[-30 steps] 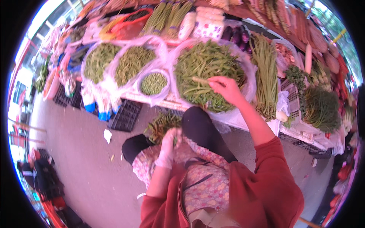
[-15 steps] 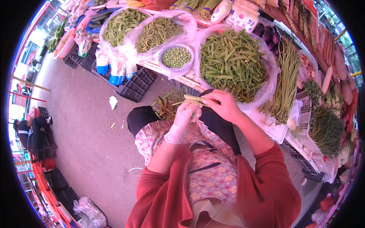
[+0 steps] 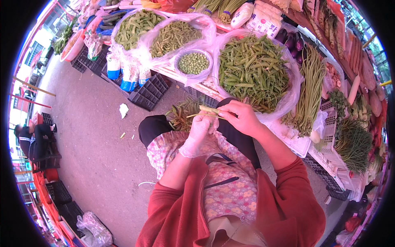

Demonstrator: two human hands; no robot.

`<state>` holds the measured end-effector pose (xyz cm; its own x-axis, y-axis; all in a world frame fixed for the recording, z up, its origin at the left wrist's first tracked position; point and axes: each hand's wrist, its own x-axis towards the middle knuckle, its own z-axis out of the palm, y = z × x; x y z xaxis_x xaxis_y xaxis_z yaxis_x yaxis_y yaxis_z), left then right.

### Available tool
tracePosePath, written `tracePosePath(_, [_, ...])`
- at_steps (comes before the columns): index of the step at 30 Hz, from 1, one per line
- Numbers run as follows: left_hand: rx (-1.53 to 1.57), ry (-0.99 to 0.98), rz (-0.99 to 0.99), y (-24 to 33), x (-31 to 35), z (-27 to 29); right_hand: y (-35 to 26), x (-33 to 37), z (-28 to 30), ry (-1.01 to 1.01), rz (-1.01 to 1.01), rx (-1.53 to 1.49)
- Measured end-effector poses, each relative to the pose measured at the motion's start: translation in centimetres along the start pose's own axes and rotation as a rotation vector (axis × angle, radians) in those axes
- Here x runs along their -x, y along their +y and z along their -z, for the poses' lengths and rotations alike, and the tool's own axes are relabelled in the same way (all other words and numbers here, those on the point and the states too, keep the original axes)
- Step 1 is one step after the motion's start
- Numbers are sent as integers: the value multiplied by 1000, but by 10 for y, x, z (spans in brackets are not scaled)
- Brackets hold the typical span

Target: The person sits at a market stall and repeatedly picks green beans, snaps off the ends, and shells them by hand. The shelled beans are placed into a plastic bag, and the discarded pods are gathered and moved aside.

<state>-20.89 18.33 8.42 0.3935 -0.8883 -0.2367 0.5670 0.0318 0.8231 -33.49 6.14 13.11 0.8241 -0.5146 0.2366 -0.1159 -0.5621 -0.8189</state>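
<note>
Above the lap, the gloved left hand [image 3: 200, 125] and bare right hand [image 3: 240, 118] both pinch a green pea pod [image 3: 209, 110]: light, crisp, best taken at its ends. At twelve o'clock, a heaped bag of pods [image 3: 253, 72] rests on the table [image 3: 294, 138].

1. A bowl of shelled green peas [image 3: 193, 63] sits in a clear bag near the stall's front edge.
2. 2 bagged heaps of green pods, one [image 3: 133, 25] at the far left and one [image 3: 173, 36] beside it, lie behind the bowl.
3. Long beans [image 3: 309, 88] hang over the stall edge at the right.
4. Purple eggplants [image 3: 292, 41] lie behind them.
5. A bunch of chives [image 3: 353, 144] rests on a white crate [image 3: 329, 136].
6. Black crates [image 3: 149, 91] stand on the gray pavement [image 3: 90, 156].
7. A white scrap [image 3: 123, 110] lies on the ground.
8. A seated person in dark clothes [image 3: 35, 138] is at the far left.
</note>
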Motion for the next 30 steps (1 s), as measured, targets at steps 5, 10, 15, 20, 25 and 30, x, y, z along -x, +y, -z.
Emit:
tracePosePath(5, [-39, -106, -71, -3, 1, 7, 4, 3, -7, 55, 107, -10])
tracePosePath(10, [-23, -42, -56, -6, 4, 8, 8, 8, -16, 134, 142, 28])
tracePosePath(15, [-16, -61, -93, -7, 7, 6, 12, 13, -20, 132, 53, -5])
tracePosePath(20, [-30, 6, -84, -11, 9, 4, 18, 18, -29, 83, -256, -322])
tracePosePath(25, [-43, 35, -63, -11, 13, 0, 31, 17, -32, -22, -385, -481])
tracePosePath(30, [-10, 39, 23, -8, 14, -6, 38, 16, -34, -46, -465, -613])
